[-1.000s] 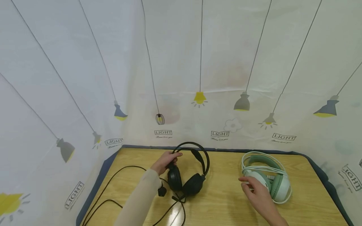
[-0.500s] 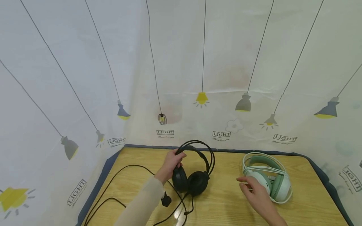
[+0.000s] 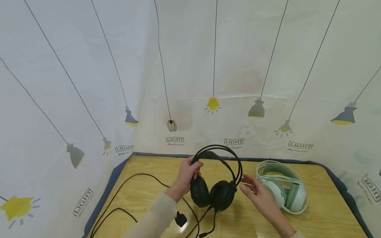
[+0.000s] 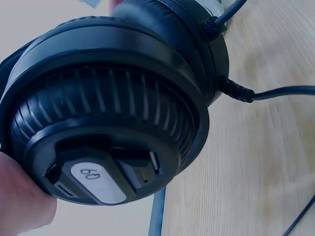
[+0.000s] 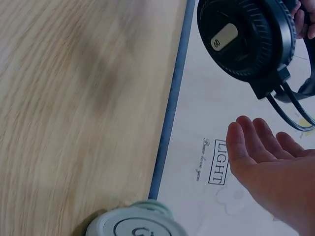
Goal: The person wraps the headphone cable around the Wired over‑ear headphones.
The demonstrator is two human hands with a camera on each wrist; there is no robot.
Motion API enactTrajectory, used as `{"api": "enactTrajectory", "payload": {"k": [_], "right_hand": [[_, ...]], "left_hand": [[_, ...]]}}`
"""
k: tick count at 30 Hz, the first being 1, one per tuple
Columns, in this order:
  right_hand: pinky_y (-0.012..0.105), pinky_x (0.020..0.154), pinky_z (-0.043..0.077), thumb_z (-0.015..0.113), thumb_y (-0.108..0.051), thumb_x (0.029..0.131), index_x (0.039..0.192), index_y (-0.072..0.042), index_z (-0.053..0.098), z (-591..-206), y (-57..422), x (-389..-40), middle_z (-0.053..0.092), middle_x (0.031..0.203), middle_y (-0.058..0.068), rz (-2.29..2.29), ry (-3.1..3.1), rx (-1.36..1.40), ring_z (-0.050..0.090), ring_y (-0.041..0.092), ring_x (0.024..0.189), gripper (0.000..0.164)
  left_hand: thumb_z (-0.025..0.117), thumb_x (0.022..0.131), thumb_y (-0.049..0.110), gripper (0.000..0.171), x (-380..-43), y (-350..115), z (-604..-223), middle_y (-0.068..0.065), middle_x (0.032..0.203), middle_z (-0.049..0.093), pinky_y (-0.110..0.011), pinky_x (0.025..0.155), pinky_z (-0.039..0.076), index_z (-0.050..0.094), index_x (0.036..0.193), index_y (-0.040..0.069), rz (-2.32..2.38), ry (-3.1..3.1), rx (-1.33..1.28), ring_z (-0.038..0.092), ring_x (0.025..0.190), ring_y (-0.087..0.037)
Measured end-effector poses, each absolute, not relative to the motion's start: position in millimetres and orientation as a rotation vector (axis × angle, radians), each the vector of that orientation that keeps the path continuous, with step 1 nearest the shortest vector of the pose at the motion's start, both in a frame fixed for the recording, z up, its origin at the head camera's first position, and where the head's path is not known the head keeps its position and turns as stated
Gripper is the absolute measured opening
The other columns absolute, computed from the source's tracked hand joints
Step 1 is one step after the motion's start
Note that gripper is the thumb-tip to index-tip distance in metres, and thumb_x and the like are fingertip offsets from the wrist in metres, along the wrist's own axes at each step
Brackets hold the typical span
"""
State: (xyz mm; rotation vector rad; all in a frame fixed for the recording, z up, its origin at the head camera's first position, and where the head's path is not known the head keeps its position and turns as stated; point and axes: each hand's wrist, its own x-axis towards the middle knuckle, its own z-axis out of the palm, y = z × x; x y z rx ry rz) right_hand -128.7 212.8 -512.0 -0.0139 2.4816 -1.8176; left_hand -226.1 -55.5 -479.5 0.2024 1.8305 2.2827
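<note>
My left hand point(image 3: 188, 173) grips a pair of black over-ear headphones point(image 3: 222, 195) at the left side of the headband, just above that ear cup. They are held upright over the table. In the left wrist view an outer ear cup point(image 4: 98, 128) with a pale label fills much of the picture, and part of the hand shows at the lower left. My right hand point(image 3: 259, 193) is beside the right end of the headband, fingers extended and holding nothing. In the right wrist view the right hand point(image 5: 270, 162) lies apart from the black headphones point(image 5: 246, 42), palm towards them.
White and green headphones point(image 3: 297, 198), wrapped in their white cable, lie on the wooden table point(image 3: 154, 165) at the right. A black cable point(image 3: 119, 185) loops across the left side, near a small black piece point(image 3: 180, 218). A printed cloth point(image 3: 190, 66) rises behind the table.
My left hand has carried the black headphones to the right, and their microphone and cable have shifted too. My right hand has moved a little left and up, towards them.
</note>
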Motion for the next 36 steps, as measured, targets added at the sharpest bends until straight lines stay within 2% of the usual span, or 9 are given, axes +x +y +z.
{"api": "enactTrajectory", "payload": {"k": [5,11,15,17,20,24,29,32,36], "right_hand": [[0.047,0.105,0.05,0.057,-0.028,0.107,0.152,-0.002,0.039,-508.9,202.2,-132.9,0.053,0.148,0.023,-1.933,2.391,-0.014,0.052,0.041,0.136,0.055],[0.027,0.099,0.048,0.045,-0.029,0.112,0.139,-0.002,0.053,-509.8,192.3,-138.0,0.071,0.123,0.012,-1.992,2.475,-0.074,0.064,0.023,0.12,0.039],[0.018,0.096,0.045,0.037,-0.027,0.114,0.125,0.002,0.057,-507.6,191.0,-138.9,0.074,0.107,0.01,-2.054,2.503,-0.111,0.066,0.014,0.108,0.037],[0.015,0.094,0.044,0.036,-0.026,0.114,0.121,0.003,0.058,-504.6,191.7,-138.7,0.073,0.104,0.012,-2.095,2.499,-0.123,0.067,0.012,0.103,0.037],[0.013,0.093,0.044,0.034,-0.023,0.115,0.117,0.005,0.056,-499.6,193.9,-138.6,0.073,0.1,0.015,-2.171,2.491,-0.171,0.069,0.012,0.098,0.035],[0.012,0.092,0.044,0.03,-0.019,0.115,0.115,0.005,0.054,-493.1,198.3,-140.4,0.073,0.094,0.012,-2.188,2.54,-0.244,0.07,0.014,0.094,0.034],[0.012,0.092,0.044,0.032,-0.021,0.115,0.117,0.004,0.056,-484.5,202.9,-142.4,0.072,0.095,0.011,-2.102,2.577,-0.239,0.07,0.014,0.096,0.035],[0.012,0.092,0.045,0.032,-0.022,0.115,0.118,0.006,0.056,-479.9,204.5,-143.2,0.072,0.096,0.015,-2.067,2.567,-0.233,0.071,0.013,0.094,0.037],[0.013,0.092,0.044,0.031,-0.025,0.115,0.117,0.004,0.056,-472.0,206.9,-143.0,0.071,0.095,0.015,-2.015,2.56,-0.243,0.071,0.014,0.092,0.038]], "left_hand": [[0.058,0.092,0.0,0.029,-214.9,-47.1,-479.2,0.006,0.048,0.036,-0.024,0.056,0.046,0.046,0.069,0.013,2.373,1.697,0.215,0.036,0.04,-0.007],[0.059,0.091,0.005,0.029,-203.5,-37.5,-487.4,0.007,0.05,0.036,-0.025,0.06,0.047,0.045,0.068,0.015,2.438,1.605,0.154,0.037,0.041,-0.007],[0.061,0.091,0.006,0.024,-198.4,-36.4,-493.7,0.007,0.05,0.039,-0.025,0.063,0.049,0.048,0.073,0.014,2.403,1.649,0.169,0.038,0.042,-0.007],[0.062,0.092,0.005,0.017,-197.1,-37.6,-494.0,0.006,0.052,0.043,-0.026,0.065,0.051,0.052,0.079,0.012,2.357,1.706,0.233,0.043,0.044,-0.007],[0.064,0.092,0.007,0.007,-196.3,-41.0,-489.7,0.005,0.059,0.052,-0.028,0.07,0.054,0.06,0.096,0.004,2.237,1.807,0.337,0.053,0.053,-0.009],[0.066,0.095,0.016,0.029,-200.7,-49.3,-476.8,0.001,0.073,0.064,-0.032,0.082,0.054,0.063,0.117,-0.003,1.994,1.893,0.507,0.064,0.073,-0.014],[0.07,0.095,0.022,0.036,-210.4,-54.6,-458.3,-0.003,0.093,0.07,-0.039,0.099,0.051,0.06,0.126,0.004,1.847,1.863,0.628,0.069,0.092,-0.019],[0.07,0.096,0.021,0.037,-213.4,-52.4,-450.0,-0.004,0.094,0.069,-0.039,0.094,0.055,0.057,0.128,0.008,1.842,1.814,0.654,0.069,0.088,-0.019],[0.066,0.099,0.023,0.03,-214.7,-51.3,-437.9,-0.007,0.093,0.069,-0.034,0.081,0.057,0.057,0.121,0.004,1.856,1.704,0.676,0.068,0.082,-0.017]]}}
